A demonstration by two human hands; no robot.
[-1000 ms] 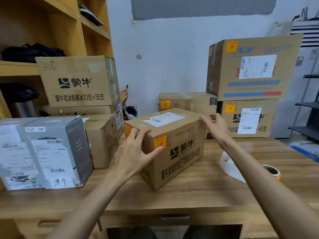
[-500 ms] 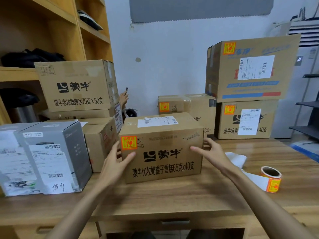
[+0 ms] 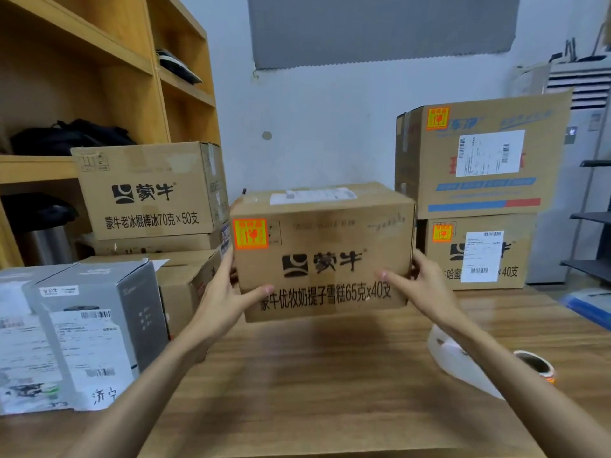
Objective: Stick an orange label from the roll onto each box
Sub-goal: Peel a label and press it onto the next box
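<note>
Tabletop (image 3: pixel 330 375) runs 9 to 3 in front of me. The labelled stack (image 3: pixel 479 160) sits at 2 o'clock and the unlabelled carton (image 3: pixel 145 190) at 10.

The box (image 3: pixel 324 246) is dead ahead at 12, long axis 9 to 3, printed face square to me. It looks lifted clear of the tabletop, with a shadow under it.

My left hand (image 3: pixel 228 295) is on the 9 o'clock end and my right hand (image 3: pixel 420 285) on the 3 o'clock end. Each clamps the box, with one digit laid across the front face and the rest wrapped round the end, out of sight. Both are equally near, so it's a symmetric two-hand hold.

The label roll (image 3: pixel 537 363) is at 4 o'clock on the tabletop, partly behind my right forearm and well apart from the box.

The orange label (image 3: pixel 250 233) is already stuck on the front face, top corner at the 9 o'clock end.

My guess is this box goes to the 2 o'clock stack, where the right hand leads.

Delta vs 0.5 s ago: the box was down on the tabletop with both hands open and just closing on its ends. Now it's gripped and up. At 1 s ago it was corner-on to me.
</note>
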